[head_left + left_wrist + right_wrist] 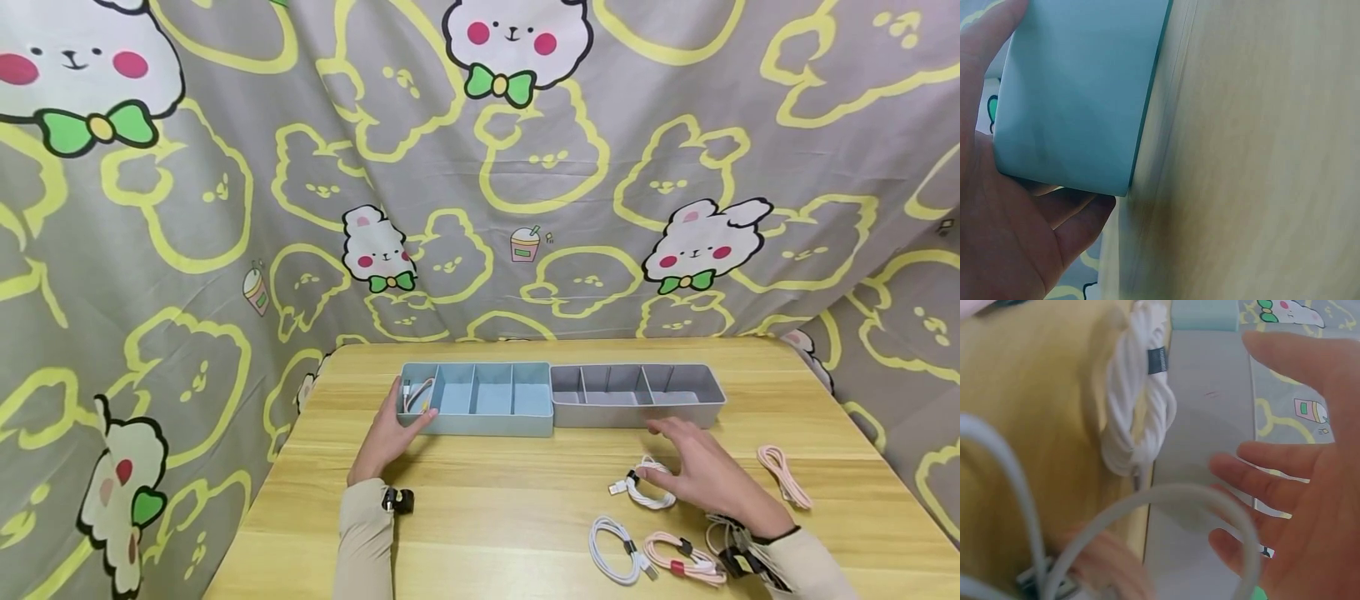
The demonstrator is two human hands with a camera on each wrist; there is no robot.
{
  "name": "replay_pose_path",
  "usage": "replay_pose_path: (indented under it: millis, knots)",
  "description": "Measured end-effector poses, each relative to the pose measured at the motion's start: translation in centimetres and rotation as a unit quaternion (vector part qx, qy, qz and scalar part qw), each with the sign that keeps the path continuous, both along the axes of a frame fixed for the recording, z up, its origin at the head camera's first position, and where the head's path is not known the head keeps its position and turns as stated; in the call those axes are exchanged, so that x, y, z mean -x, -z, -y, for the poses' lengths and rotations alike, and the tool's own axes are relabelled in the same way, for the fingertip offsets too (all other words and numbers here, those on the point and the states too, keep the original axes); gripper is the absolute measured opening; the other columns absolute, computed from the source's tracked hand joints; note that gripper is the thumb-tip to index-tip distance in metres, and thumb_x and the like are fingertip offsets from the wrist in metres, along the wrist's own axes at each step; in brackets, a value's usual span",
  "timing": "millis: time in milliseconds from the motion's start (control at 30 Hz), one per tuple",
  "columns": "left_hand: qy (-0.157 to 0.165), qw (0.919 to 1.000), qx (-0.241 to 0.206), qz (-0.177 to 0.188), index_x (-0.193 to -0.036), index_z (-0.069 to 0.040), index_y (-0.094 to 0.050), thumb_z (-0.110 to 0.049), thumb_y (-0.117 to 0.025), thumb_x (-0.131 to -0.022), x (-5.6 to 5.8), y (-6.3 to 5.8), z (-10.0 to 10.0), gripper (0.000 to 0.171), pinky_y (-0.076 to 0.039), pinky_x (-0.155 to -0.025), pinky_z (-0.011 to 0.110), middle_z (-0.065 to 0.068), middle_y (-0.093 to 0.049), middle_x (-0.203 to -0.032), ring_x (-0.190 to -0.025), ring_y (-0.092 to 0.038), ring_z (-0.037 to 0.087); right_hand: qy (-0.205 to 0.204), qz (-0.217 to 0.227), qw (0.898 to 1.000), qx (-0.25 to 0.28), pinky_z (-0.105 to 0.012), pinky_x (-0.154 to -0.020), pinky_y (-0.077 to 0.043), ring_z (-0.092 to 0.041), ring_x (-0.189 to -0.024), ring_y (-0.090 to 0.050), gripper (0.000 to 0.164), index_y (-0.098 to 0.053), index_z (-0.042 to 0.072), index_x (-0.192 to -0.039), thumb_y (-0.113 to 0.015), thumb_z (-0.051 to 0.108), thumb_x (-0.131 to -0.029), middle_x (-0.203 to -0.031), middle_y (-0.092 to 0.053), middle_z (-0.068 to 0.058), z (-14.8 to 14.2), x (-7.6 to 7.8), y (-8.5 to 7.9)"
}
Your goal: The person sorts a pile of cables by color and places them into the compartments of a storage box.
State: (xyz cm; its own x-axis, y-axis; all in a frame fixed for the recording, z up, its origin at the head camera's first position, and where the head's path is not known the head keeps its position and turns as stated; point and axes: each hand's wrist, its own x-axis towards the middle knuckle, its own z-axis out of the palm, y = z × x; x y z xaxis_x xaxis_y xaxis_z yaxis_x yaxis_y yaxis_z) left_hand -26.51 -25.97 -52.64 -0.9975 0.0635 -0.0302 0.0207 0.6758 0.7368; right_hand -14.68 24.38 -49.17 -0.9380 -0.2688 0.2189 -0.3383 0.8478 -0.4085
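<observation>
My left hand (386,446) grips the left end of a light blue divided box (480,426), its thumb at the front rim and fingers round the end wall (1079,112). A small cable (420,395) with pale and orange strands lies in that box's leftmost compartment. My right hand (701,471), fingers spread and holding nothing, hovers in front of a grey divided box (615,416). Just below its thumb, a coiled white USB cable (660,502) with a black strap lies on the table; the same cable (1124,406) shows beside the grey box in the right wrist view.
The boxes stand end to end on a wooden table (480,508). Nearer me lie another white coiled cable (597,554) and a pink one (663,557) with a red tag. A pink cable bundle (783,477) sits at the right. Patterned curtain (465,183) hangs behind.
</observation>
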Motion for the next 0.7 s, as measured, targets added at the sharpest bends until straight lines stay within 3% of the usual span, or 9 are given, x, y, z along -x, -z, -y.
replay_pose_path:
  millis: [367, 700]
  knots:
    - [0.000, 1.0000, -0.003, -0.004, -0.169, -0.021, -0.002, -0.077, -0.066, -0.085, 0.1, 0.1, 0.1, 0.119, -0.023, -0.125, 0.068, 0.015, -0.011, -0.175, -0.160, -0.019, 0.042, -0.015, 0.060, 0.998, -0.019, -0.069, -0.101, -0.049, -0.049, -0.126, -0.058, 0.095, -0.059, -0.002, -0.139, -0.085, 0.062, -0.075, -0.139, -0.060, -0.026, -0.2, -0.8, 1.1]
    - [-0.002, 1.0000, -0.005, -0.004, -0.169, -0.021, -0.003, -0.077, -0.066, -0.085, 0.1, 0.1, 0.0, 0.119, -0.023, -0.125, 0.068, 0.016, -0.012, -0.175, -0.160, -0.020, 0.042, -0.034, 0.099, 0.993, -0.047, -0.063, -0.095, -0.054, -0.044, -0.121, -0.062, 0.105, -0.058, -0.003, -0.140, -0.083, 0.072, -0.070, -0.136, -0.061, -0.021, -0.5, -0.9, 1.4]
